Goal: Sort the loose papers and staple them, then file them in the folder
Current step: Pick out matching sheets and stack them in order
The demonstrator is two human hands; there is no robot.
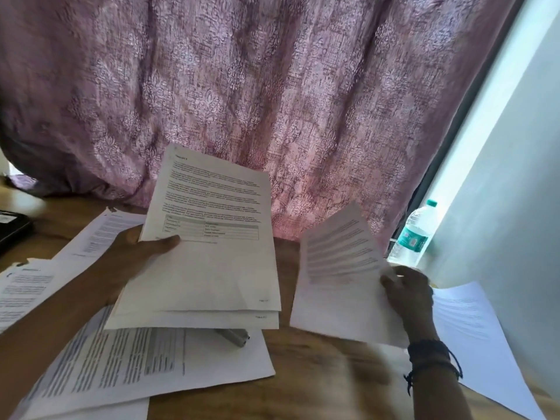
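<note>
Mid-sort, judging by the spread. Held up off the table (318, 374) in the left hand (136, 253): a thin stack of printed sheets (212, 268), gripped at its left edge with the thumb curled over the front just below the printed grid, the other fingers hidden behind the paper. Pinched in the right hand (407, 294): a single sheet (336, 277), caught at its right edge between the thumb on the face and fingers behind, bowed and blurred. Well apart, those two, with bare wood showing between. Lying flat below and to the sides: more loose pages (136, 368), plus a pen (236, 336) partly under the raised stack. Light, limp, thin stuff, likely to sag or fan when held by one edge; slick face to face, so apt to slip out of square. Probably best taken at a side edge, thumb on top and fingers flat beneath, then tapped square on the wood before stapling. Easily creased by a hard pinch. No stapler or folder identifiable; dark object (12, 228) at far left too cropped to name.
</note>
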